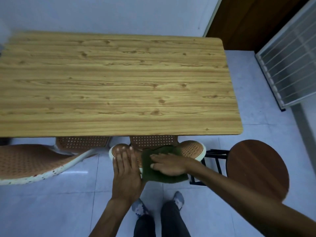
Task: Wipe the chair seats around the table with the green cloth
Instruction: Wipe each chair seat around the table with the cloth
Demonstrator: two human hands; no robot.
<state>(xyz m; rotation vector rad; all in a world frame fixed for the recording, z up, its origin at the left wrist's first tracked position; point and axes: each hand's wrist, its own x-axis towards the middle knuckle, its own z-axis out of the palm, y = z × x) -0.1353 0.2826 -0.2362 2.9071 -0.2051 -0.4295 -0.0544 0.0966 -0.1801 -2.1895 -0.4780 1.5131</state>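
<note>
The green cloth lies spread over the top of an orange woven chair back with a white rim, right in front of me. My right hand presses flat on the cloth, fingers pointing left. My left hand rests flat and open on the left end of the same chair back, touching the cloth's edge. That chair's perforated orange seat is tucked under the wooden table and mostly hidden.
A second orange chair stands at the left, its seat also under the table. A round dark wooden stool on a black frame is at the right. A wire rack leans at far right. My feet are on the tiled floor.
</note>
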